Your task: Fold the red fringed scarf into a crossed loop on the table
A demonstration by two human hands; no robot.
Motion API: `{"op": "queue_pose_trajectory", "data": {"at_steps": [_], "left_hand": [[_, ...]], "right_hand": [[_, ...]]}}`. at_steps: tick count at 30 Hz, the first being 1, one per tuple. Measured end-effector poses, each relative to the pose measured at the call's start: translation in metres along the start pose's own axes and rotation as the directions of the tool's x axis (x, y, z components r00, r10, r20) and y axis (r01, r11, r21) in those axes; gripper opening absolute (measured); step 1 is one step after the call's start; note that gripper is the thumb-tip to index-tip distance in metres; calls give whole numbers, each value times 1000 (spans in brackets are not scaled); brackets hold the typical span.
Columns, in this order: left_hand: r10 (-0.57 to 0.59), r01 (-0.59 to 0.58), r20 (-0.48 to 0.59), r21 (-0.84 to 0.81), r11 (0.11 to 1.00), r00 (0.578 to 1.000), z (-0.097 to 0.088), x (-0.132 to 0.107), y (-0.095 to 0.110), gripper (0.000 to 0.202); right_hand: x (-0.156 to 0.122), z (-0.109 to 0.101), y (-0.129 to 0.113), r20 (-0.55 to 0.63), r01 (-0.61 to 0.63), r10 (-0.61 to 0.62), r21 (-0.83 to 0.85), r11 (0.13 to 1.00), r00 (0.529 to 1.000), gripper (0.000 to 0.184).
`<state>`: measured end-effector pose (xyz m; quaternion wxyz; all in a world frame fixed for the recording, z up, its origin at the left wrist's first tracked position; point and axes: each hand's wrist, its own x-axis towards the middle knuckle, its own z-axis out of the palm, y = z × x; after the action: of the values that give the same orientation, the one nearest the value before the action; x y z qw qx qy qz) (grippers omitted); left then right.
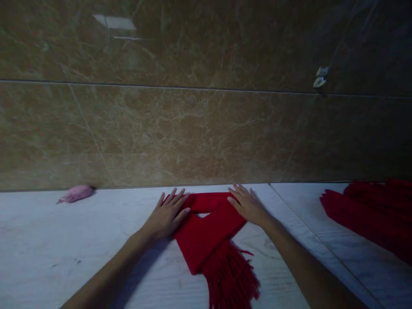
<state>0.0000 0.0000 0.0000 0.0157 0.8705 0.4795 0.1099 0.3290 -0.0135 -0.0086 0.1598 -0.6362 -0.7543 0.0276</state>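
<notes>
We find the red scarf point(201, 244) at lower centre of the frame, its band folded down at both ends, with one part crossing the other and the fringe point(233, 274) spread toward the bottom edge. The left hand point(169, 216) and right hand point(246, 204) lie open, palms down, on its upper corners, gripping nothing. We judge the step in hand to be flattening these folds; the next move calls for lifting both palms without dragging the cloth. Beneath is the white surface point(64, 249). We note red fabric point(370, 219) at right, a pink item point(76, 193) at left, and the tiled wall point(199, 137) above.
</notes>
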Motion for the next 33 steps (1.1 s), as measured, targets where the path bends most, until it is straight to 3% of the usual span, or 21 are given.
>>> {"op": "queue_pose_trajectory", "data": {"at_steps": [4,8,13,22,28,33], "left_hand": [[31,-29,-85,26,999,996,0,3,0,60],[41,-42,33,9,999,999,5,6,1,63],[38,-39,120,7,999,992,5,7,3,66],[74,-73,56,-30,997,996,10,5,-1,68],[26,-23,110,-26,999,994,2,4,6,69],[110,-115,-49,-111,987,993,-7,-1,18,43]], "right_hand": [[-2,1,-13,-101,109,-109,-3,994,989,60],[-2,11,-22,14,180,-180,-2,984,984,58],[3,16,-10,69,134,-134,7,991,989,59],[7,15,7,62,68,-73,79,995,995,61],[4,16,10,27,75,-80,144,987,996,56],[-1,8,-2,-84,124,-117,83,989,990,46]]}}
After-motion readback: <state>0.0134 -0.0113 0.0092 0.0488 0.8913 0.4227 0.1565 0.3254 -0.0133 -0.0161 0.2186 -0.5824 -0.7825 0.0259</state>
